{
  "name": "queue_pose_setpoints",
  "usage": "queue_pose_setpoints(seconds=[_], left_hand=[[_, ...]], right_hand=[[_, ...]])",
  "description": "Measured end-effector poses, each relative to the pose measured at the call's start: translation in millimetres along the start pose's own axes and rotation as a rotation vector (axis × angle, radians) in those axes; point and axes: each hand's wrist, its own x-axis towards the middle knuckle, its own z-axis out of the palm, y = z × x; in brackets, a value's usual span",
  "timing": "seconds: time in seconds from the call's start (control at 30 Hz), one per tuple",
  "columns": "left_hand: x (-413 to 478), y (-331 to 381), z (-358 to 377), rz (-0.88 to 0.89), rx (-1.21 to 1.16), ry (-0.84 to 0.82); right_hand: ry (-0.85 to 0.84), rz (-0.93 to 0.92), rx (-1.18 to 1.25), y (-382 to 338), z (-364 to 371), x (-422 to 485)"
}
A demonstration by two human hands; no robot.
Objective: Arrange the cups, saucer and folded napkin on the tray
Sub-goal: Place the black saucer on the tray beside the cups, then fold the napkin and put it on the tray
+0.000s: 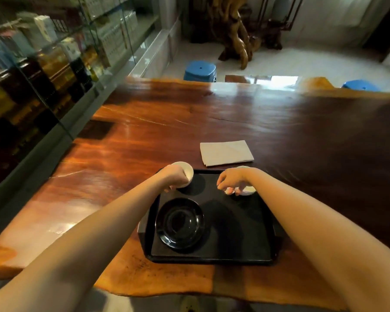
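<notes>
A black rectangular tray (245,239) lies on the wooden table in front of me. A glossy black saucer (180,222) rests in its near left part. My left hand (173,177) grips a small white cup (187,172) over the tray's far left corner. My right hand (231,181) holds a second white cup (248,190) at the tray's far right, low over the tray floor; whether it touches the tray is unclear. A folded white napkin (226,152) lies flat on the table just beyond the tray.
The reddish wooden table (144,136) stretches far ahead and to the right. A glass cabinet (43,70) with boxes runs along the left. Two blue stools (200,70) stand past the table's far edge, near a carved wooden root.
</notes>
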Motion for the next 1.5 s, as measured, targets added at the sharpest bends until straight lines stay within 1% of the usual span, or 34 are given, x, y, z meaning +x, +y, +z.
queue_pose_setpoints(seconds=[0.13,0.27,0.33,0.4,0.5,0.57,0.67,0.73,0.8,0.9,0.97,1.03,1.13,1.23,1.3,1.4,1.5], left_hand=[[22,38,-19,0.077,-0.071,0.043],[49,67,-28,0.1,-0.019,0.097],[67,81,-31,0.112,0.012,0.152],[77,84,-27,0.122,-0.007,0.215],[103,95,-19,0.096,-0.121,0.312],[121,99,-6,0.075,-0.17,0.359],[148,98,24,0.038,-0.208,0.333],[164,97,44,0.077,-0.145,0.293],[183,97,58,0.154,0.007,0.277],[212,94,67,0.201,0.197,0.293],[233,87,69,0.265,0.355,0.298],[252,74,65,0.296,0.457,0.3],[275,54,57,0.301,0.465,0.295],[286,43,57,0.349,0.445,0.31],[290,40,56,0.375,0.433,0.333],[289,42,54,0.401,0.414,0.348],[288,46,52,0.34,0.44,0.323]], right_hand=[[0.035,-0.011,-0.001,7,-50,-11],[0.094,-0.04,0.04,22,-88,-7],[0.127,-0.048,0.045,33,-109,2],[0.165,-0.049,0.006,44,-117,10],[0.227,-0.06,-0.08,62,-135,35],[0.298,-0.068,-0.136,74,-140,58],[0.403,-0.036,-0.083,91,-134,97],[0.445,-0.01,-0.061,99,-124,125],[0.48,-0.022,-0.099,101,-115,152],[0.504,-0.157,-0.207,98,-107,188],[0.482,-0.256,-0.34,94,-103,211],[0.465,-0.307,-0.445,92,-96,231],[0.524,-0.359,-0.583,96,-91,251],[0.629,-0.397,-0.629,107,-94,261],[0.679,-0.363,-0.609,123,-101,264],[0.719,-0.251,-0.547,156,-116,264],[0.725,-0.227,-0.522,170,-120,261]])
